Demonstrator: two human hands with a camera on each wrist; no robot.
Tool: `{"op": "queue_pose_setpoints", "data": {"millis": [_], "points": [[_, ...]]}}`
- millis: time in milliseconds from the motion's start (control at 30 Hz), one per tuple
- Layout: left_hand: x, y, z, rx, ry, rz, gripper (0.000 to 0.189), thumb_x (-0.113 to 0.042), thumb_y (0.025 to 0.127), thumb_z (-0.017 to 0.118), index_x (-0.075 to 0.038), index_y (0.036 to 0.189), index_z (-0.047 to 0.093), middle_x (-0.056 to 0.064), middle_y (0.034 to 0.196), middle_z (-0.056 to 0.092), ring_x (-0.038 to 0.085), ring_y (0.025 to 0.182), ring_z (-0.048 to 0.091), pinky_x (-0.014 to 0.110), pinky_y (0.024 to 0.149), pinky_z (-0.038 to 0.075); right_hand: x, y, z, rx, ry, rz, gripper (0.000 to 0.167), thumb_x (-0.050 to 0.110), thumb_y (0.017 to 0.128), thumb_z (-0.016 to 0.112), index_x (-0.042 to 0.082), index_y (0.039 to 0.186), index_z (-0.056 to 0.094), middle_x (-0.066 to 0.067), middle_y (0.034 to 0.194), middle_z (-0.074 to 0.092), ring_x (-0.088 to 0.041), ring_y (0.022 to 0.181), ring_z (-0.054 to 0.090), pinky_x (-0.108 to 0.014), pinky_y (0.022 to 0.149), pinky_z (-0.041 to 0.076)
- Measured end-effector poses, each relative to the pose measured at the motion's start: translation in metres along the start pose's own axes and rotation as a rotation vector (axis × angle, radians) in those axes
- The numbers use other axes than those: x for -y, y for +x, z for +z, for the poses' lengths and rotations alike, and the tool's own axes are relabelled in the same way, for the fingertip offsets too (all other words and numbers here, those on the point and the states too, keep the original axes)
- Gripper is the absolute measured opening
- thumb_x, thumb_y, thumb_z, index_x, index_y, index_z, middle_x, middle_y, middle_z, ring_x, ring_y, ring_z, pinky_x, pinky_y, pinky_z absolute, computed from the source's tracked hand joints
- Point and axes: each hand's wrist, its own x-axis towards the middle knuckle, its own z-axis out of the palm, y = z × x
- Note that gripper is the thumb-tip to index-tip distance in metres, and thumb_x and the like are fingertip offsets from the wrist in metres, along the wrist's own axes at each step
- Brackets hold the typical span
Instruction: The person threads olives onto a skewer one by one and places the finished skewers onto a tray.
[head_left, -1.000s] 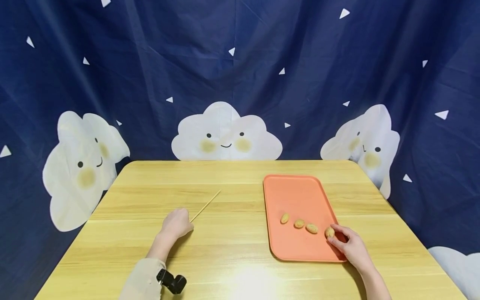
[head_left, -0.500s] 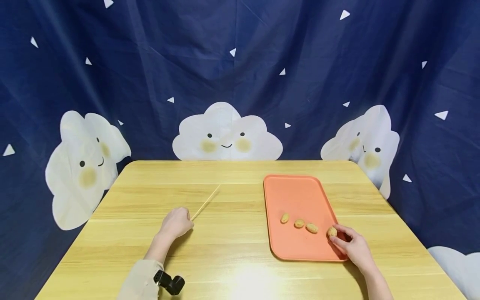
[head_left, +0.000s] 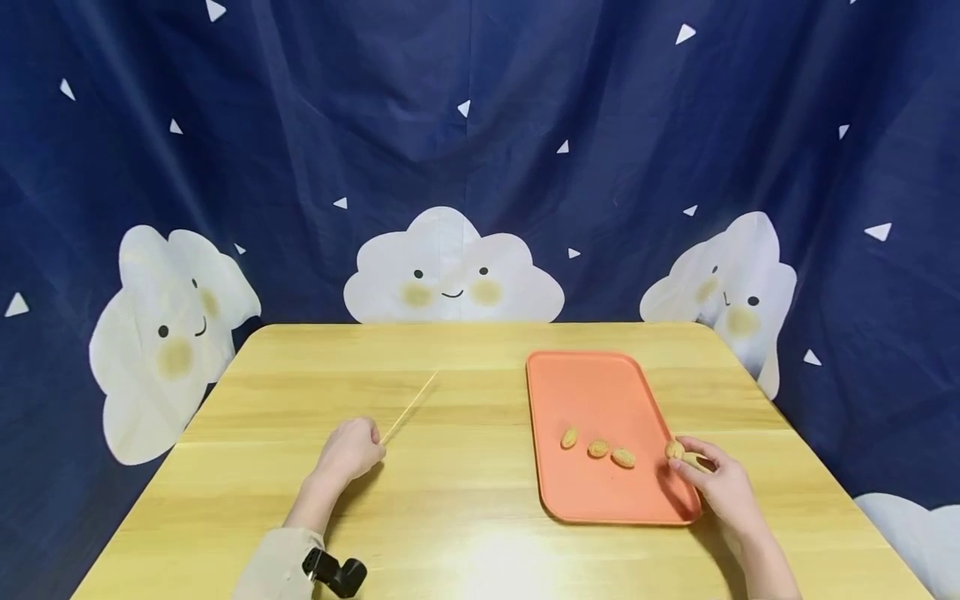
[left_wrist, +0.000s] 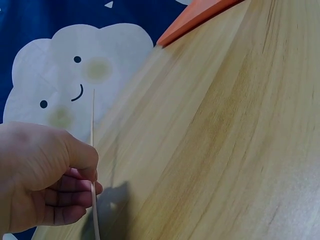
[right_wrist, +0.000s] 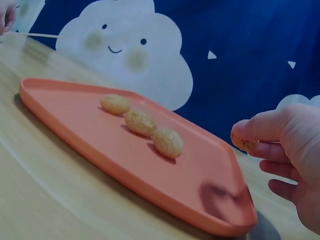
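My left hand (head_left: 351, 452) pinches a thin wooden skewer (left_wrist: 92, 120) between thumb and fingers, left of the table's middle. In the head view the skewer slants away to the upper right, its far end raised off the table. My right hand (head_left: 723, 482) holds a golden-brown oval food ball (head_left: 675, 450) between thumb and fingertips. That ball is lifted above the right rim of an orange tray (head_left: 592, 387); in the right wrist view the fingers partly hide it. Three similar balls (right_wrist: 140, 123) lie in a row on the tray.
The tray rests on the right half of a light wooden table (head_left: 450, 500). A dark blue curtain (head_left: 600, 75) printed with clouds hangs behind the table. A small black camera (head_left: 335, 572) is strapped to my left wrist.
My right hand has lifted the fourth ball off the tray and shifted it right, up to the rim. The skewer's far end has risen slightly; the left hand has hardly moved.
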Motion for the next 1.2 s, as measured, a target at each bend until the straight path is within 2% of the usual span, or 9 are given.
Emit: {"op": "queue_pose_setpoints", "data": {"millis": [100, 233, 400, 600, 700, 800, 1000, 1200], "points": [[0.001, -0.002, 0.001, 0.000, -0.015, 0.007, 0.012, -0.005, 0.074, 0.063, -0.008, 0.071, 0.052, 0.003, 0.066, 0.049, 0.017, 0.058, 0.046, 0.029, 0.052, 0.037, 0.003, 0.001, 0.001, 0.002, 0.009, -0.017, 0.050, 0.019, 0.083, 0.071, -0.008, 0.122, 0.054, 0.026, 0.101, 0.052, 0.003, 0.094, 0.047, -0.009, 0.075, 0.041], [0.000, -0.002, 0.001, -0.028, -0.013, 0.035, 0.010, -0.003, 0.073, 0.061, -0.008, 0.071, 0.052, 0.002, 0.066, 0.048, 0.018, 0.061, 0.045, 0.029, 0.054, 0.036, 0.005, 0.003, 0.004, 0.019, 0.106, -0.017, 0.052, 0.012, 0.082, 0.071, -0.013, 0.123, 0.050, 0.026, 0.097, 0.056, 0.009, 0.088, 0.052, -0.011, 0.073, 0.044], [0.001, -0.002, 0.001, -0.039, -0.057, 0.049, 0.006, 0.000, 0.074, 0.061, -0.004, 0.078, 0.060, 0.003, 0.068, 0.053, 0.017, 0.061, 0.046, 0.029, 0.055, 0.039, 0.004, 0.005, 0.008, 0.037, 0.202, -0.013, 0.050, 0.005, 0.081, 0.070, -0.015, 0.122, 0.048, 0.016, 0.090, 0.064, 0.004, 0.084, 0.058, -0.014, 0.070, 0.048], [0.004, -0.001, 0.003, -0.075, -0.089, 0.100, 0.025, -0.001, 0.074, 0.060, -0.001, 0.098, 0.070, 0.004, 0.081, 0.063, 0.015, 0.066, 0.052, 0.035, 0.067, 0.045, 0.005, 0.005, 0.013, 0.057, 0.317, 0.020, 0.039, -0.001, 0.081, 0.068, -0.008, 0.118, 0.055, 0.006, 0.085, 0.067, -0.003, 0.078, 0.062, -0.022, 0.067, 0.052], [0.004, 0.000, 0.004, -0.103, -0.114, 0.135, 0.027, -0.001, 0.073, 0.058, -0.004, 0.097, 0.070, -0.002, 0.073, 0.061, 0.011, 0.060, 0.050, 0.033, 0.066, 0.043, 0.005, 0.005, 0.017, 0.069, 0.363, 0.021, 0.038, -0.005, 0.081, 0.065, -0.008, 0.117, 0.055, 0.002, 0.083, 0.067, -0.006, 0.075, 0.063, -0.024, 0.066, 0.053], [0.001, 0.000, 0.003, -0.115, -0.151, 0.160, 0.026, -0.001, 0.073, 0.058, -0.004, 0.096, 0.070, -0.005, 0.068, 0.057, 0.010, 0.056, 0.047, 0.031, 0.064, 0.041, 0.005, 0.004, 0.021, 0.067, 0.386, 0.001, 0.038, -0.007, 0.081, 0.064, -0.009, 0.118, 0.054, 0.004, 0.085, 0.065, -0.005, 0.076, 0.062, -0.023, 0.066, 0.053], [-0.007, -0.002, 0.003, -0.124, -0.181, 0.183, 0.023, -0.003, 0.074, 0.058, -0.004, 0.093, 0.071, -0.006, 0.068, 0.057, 0.010, 0.060, 0.047, 0.029, 0.062, 0.040, 0.006, 0.002, 0.029, 0.103, 0.509, -0.031, 0.034, -0.011, 0.081, 0.060, 0.008, 0.109, 0.062, 0.004, 0.090, 0.060, -0.006, 0.077, 0.060, -0.022, 0.066, 0.052], [-0.014, -0.006, 0.002, -0.120, -0.173, 0.221, 0.016, -0.006, 0.078, 0.061, -0.005, 0.091, 0.072, -0.005, 0.074, 0.061, 0.011, 0.067, 0.049, 0.030, 0.064, 0.042, 0.008, 0.004, 0.036, 0.176, 0.592, -0.083, 0.032, -0.012, 0.084, 0.054, 0.001, 0.113, 0.054, -0.004, 0.091, 0.064, -0.012, 0.075, 0.064, -0.024, 0.068, 0.053]]}}
